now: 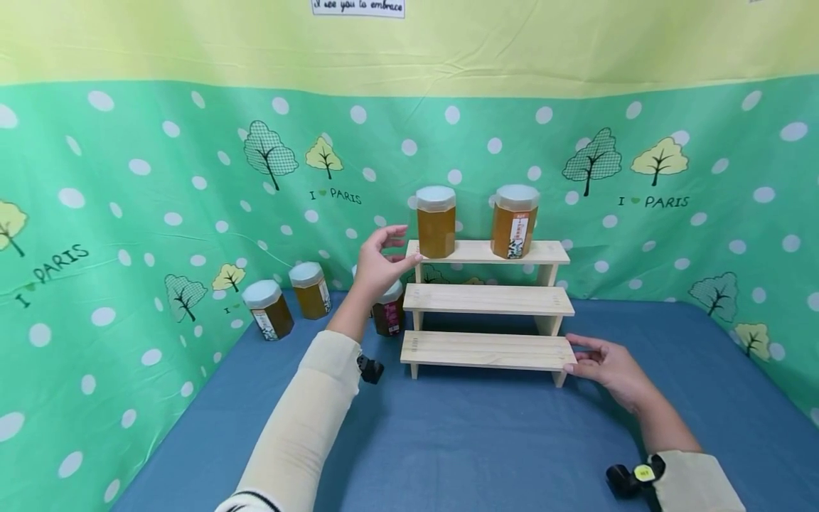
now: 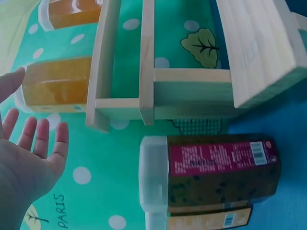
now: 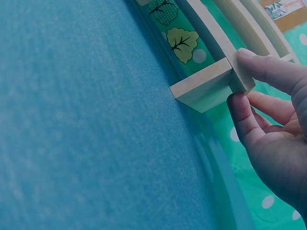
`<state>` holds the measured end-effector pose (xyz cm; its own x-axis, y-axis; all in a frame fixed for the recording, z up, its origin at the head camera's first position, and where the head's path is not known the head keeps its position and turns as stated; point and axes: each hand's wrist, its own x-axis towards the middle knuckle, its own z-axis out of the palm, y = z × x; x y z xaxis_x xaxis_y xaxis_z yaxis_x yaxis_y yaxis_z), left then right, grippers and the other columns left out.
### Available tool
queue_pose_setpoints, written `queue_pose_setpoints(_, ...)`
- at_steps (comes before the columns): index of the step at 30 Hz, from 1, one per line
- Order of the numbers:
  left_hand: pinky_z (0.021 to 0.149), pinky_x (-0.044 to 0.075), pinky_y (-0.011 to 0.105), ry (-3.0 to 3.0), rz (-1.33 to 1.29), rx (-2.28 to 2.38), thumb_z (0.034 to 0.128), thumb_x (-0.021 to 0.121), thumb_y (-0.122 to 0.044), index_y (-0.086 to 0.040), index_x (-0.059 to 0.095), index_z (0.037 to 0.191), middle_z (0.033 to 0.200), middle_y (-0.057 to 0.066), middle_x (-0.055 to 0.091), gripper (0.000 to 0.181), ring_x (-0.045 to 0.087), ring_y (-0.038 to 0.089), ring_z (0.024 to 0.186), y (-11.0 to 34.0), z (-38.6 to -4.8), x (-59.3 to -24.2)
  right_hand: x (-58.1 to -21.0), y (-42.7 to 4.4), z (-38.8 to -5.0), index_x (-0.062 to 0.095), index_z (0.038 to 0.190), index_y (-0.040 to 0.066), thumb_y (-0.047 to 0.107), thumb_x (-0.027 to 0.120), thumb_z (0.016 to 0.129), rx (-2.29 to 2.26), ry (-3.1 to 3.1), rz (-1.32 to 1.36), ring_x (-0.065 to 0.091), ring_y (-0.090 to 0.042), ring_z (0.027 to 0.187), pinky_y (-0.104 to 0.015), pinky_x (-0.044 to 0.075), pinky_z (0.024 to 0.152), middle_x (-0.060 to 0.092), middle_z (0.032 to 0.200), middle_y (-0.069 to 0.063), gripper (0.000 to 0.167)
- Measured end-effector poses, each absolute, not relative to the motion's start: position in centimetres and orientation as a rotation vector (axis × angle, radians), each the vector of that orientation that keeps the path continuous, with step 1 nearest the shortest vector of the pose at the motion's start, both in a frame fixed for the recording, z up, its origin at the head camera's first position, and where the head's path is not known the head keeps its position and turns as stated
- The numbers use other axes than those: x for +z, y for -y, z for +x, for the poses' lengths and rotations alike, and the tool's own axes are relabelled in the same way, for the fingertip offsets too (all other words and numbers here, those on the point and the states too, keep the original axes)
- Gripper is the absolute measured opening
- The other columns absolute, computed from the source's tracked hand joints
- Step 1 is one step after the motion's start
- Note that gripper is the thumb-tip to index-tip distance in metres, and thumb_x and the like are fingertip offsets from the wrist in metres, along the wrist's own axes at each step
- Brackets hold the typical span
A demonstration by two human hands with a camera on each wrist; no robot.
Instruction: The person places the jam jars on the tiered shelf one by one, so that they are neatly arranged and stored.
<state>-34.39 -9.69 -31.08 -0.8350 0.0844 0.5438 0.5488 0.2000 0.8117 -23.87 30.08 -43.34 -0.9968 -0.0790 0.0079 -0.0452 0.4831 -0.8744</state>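
Observation:
A three-step wooden display stand [image 1: 489, 348] stands on the blue tablecloth. On its top step are two white-lidded jars of amber honey: a left jar [image 1: 436, 227] and a right jar [image 1: 515, 226] with a label facing front. My left hand [image 1: 382, 263] is beside the left jar, fingers spread and bent a little, holding nothing; its thumb is near the step's left end. With thumb and fingers, my right hand [image 3: 278, 115] pinches the right end of the lowest step. Behind my left wrist is a dark jar with a magenta label [image 2: 220, 167], partly hidden in the head view.
Two more white-lidded jars, one in front [image 1: 269, 311] and one behind [image 1: 310, 290], stand on the table at the left. Another jar [image 2: 206, 219] sits close beside the magenta-labelled one. A green polka-dot cloth [image 1: 192, 156] hangs behind and around the blue tablecloth [image 1: 486, 441].

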Motion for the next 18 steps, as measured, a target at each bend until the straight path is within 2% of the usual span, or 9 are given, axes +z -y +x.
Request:
queue_pose_setpoints(11,0.095,0.046,0.056,2.114,-0.64,-1.666,0.0819,0.08,-0.013,-0.004,0.059,0.129,0.132,0.014,0.053,0.053,0.053,0.035,0.118,11.6,-33.0,-31.9,-43.1,-30.0,-23.8,0.041,0.144,-0.006,0.031,0.077,0.085,-1.57,-2.663,-0.095,0.057,-0.023,0.1,-0.024,0.052,0.077,0.054,0.128,-0.028,0.079)
queue_pose_setpoints(18,0.096,0.046,0.053,2.156,-0.656,-1.597,0.0805,0.081,-0.012,-0.005,0.063,0.126,0.127,0.012,0.054,0.049,0.051,0.029,0.115,12.9,-32.0,-32.4,-43.1,-30.0,-23.8,0.041,0.144,-0.006,0.031,0.077,0.085,-1.572,-2.66,-0.096,0.057,-0.024,0.101,-0.024,0.051,0.077,0.054,0.129,-0.028,0.079)
